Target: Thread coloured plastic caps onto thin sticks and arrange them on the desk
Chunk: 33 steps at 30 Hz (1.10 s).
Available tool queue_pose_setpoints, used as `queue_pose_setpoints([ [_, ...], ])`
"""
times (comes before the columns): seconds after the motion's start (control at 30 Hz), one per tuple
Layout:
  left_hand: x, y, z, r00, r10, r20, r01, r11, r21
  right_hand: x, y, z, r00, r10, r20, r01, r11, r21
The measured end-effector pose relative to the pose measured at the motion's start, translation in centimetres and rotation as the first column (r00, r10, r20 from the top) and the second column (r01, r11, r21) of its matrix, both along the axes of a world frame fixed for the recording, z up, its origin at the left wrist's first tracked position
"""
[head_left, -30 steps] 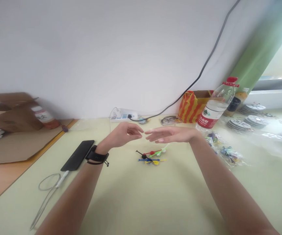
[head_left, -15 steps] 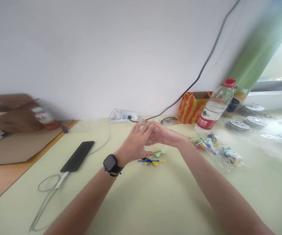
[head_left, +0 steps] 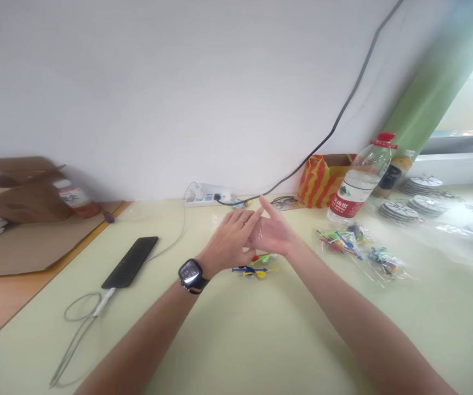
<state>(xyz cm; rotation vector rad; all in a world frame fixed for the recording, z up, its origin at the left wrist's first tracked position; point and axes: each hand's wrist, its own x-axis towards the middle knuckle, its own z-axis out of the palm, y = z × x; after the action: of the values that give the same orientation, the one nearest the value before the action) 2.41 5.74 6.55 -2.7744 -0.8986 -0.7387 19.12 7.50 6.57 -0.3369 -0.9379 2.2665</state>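
Observation:
My left hand [head_left: 233, 237], with a ring and a black watch [head_left: 191, 274] on its wrist, lies across my right hand [head_left: 276, 235] over the table. Its fingers reach over the right palm. The right palm is turned up with the thumb raised; its other fingers are mostly hidden behind the left hand. Glints of clear thin plastic, seemingly a small clear plastic bag [head_left: 256, 235], show between the hands, with more film left of the left fingers. Just below the hands lie small colourful plastic arrow-shaped pieces [head_left: 256, 271] in blue, yellow, green and red.
Bagged colourful pieces [head_left: 345, 244] lie at right, near a large water bottle [head_left: 353, 189] and a striped bag [head_left: 322, 181]. Stacks of white discs [head_left: 398, 211] stand farther right. A black phone [head_left: 130, 262] charges at left; a power strip [head_left: 207, 196] sits by the wall.
My right hand has come lower and its thumb has lifted away from the left fingers, baring the palm. My left hand has shifted slightly down, and its watch has turned and lit up.

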Motion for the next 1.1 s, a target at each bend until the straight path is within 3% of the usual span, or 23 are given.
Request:
queue_pose_setpoints([
  [0.2, -0.1, -0.1, 0.1, 0.999, 0.018, -0.046, -0.018, 1.000, 0.008, -0.3, 0.0, -0.3, 0.995, -0.076, 0.062, 0.075, 0.997, 0.021],
  [0.33, -0.8, 0.3, 0.3, 0.995, 0.072, -0.062, -0.072, 0.997, 0.002, 0.2, 0.3, 0.2, 0.984, -0.025, 0.175, 0.013, 0.998, 0.068],
  [0.47, -2.4, 1.1, 0.4, 0.986, 0.144, -0.084, -0.149, 0.987, -0.055, 1.9, 1.0, 0.8, 0.941, -0.068, 0.332, -0.020, 0.967, 0.254],
  [0.57, -4.1, 2.1, 0.2, 0.969, 0.223, -0.108, -0.237, 0.961, -0.144, 3.7, 1.5, 0.9, 0.830, -0.260, 0.494, -0.033, 0.860, 0.509],
  [0.67, -6.0, 3.4, -0.3, 0.958, 0.261, -0.117, -0.285, 0.904, -0.319, 4.9, 2.0, 0.4, 0.593, -0.444, 0.672, -0.231, 0.705, 0.670],
  [0.73, -7.0, 4.2, -0.7, 0.958, 0.268, -0.106, -0.287, 0.856, -0.430, 5.0, 2.2, -0.3, 0.436, -0.482, 0.760, -0.428, 0.632, 0.646],
  [0.83, -7.9, 4.8, -1.0, 0.966, 0.242, -0.095, -0.253, 0.792, -0.555, 4.4, 2.4, -1.3, 0.278, -0.430, 0.859, -0.634, 0.590, 0.501],
  [0.93, -8.1, 5.0, -1.1, 0.979, 0.193, -0.074, -0.195, 0.747, -0.636, 3.9, 2.4, -1.9, 0.231, -0.378, 0.896, -0.703, 0.572, 0.422],
  [1.1, -8.2, 5.0, -0.7, 0.988, 0.151, -0.020, -0.121, 0.692, -0.712, 4.5, 2.2, -1.7, 0.297, -0.387, 0.873, -0.678, 0.558, 0.479],
])
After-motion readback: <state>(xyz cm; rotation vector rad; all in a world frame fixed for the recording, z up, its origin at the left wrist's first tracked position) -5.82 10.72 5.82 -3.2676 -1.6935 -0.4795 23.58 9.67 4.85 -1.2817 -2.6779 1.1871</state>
